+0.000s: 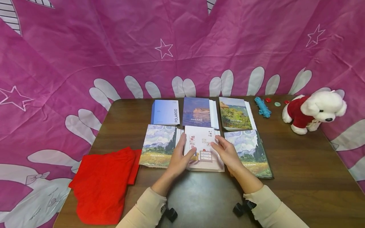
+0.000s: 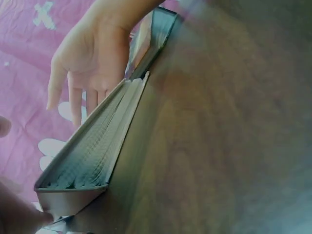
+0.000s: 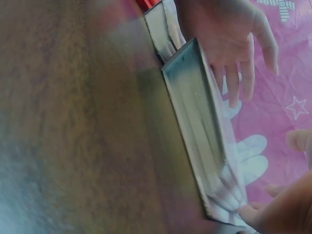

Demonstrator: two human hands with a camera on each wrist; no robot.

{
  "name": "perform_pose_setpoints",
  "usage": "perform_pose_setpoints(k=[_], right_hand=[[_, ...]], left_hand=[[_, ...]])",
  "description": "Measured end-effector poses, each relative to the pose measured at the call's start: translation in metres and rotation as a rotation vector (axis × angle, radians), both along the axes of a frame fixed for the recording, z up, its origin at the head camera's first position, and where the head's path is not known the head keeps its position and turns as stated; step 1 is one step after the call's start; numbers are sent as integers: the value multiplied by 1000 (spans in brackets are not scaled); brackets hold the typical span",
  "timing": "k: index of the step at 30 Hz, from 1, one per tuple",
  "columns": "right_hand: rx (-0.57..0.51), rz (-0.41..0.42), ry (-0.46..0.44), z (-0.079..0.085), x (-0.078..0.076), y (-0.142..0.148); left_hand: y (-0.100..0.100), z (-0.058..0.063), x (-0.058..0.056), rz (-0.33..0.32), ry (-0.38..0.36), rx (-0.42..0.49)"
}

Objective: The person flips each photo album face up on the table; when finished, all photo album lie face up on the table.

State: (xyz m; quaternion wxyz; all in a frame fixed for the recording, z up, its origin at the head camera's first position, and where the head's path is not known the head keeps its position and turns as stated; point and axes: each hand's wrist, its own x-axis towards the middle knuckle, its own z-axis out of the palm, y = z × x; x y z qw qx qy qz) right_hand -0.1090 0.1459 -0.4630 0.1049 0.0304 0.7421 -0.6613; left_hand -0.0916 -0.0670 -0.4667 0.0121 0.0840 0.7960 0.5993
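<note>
A white photo album point(image 1: 203, 142) with a drawn drawer chest on its cover lies in the front middle of the table. My left hand point(image 1: 179, 156) is at its left edge, fingers stretched along the side and thumb over the cover. At the right edge, my right hand point(image 1: 228, 153) mirrors it, fingers extended over the cover's side. The left wrist view shows the album's page edges point(image 2: 92, 146), with the right hand point(image 2: 92, 58) straight-fingered beyond. In the right wrist view, a fingertip meets the near corner of the album point(image 3: 200, 131); the left hand point(image 3: 224, 44) appears behind.
Landscape photo albums flank it on the left point(image 1: 158, 145) and right point(image 1: 249, 152). Behind stand a blue Polaroid album point(image 1: 165, 112), a sea-cliff album point(image 1: 196, 110) and a garden album point(image 1: 236, 112). Red cloth point(image 1: 102, 186), blue cord point(image 1: 263, 107) and a plush dog point(image 1: 310, 110) lie around.
</note>
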Motion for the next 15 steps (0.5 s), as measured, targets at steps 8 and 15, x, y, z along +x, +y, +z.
perform_pose_setpoints(k=[8, 15], right_hand=[[5, -30, 55, 11, 1, 14], [-37, -58, 137, 17, 0, 39]], left_hand=[[10, 11, -8, -3, 138, -168], [33, 13, -14, -18, 205, -149]])
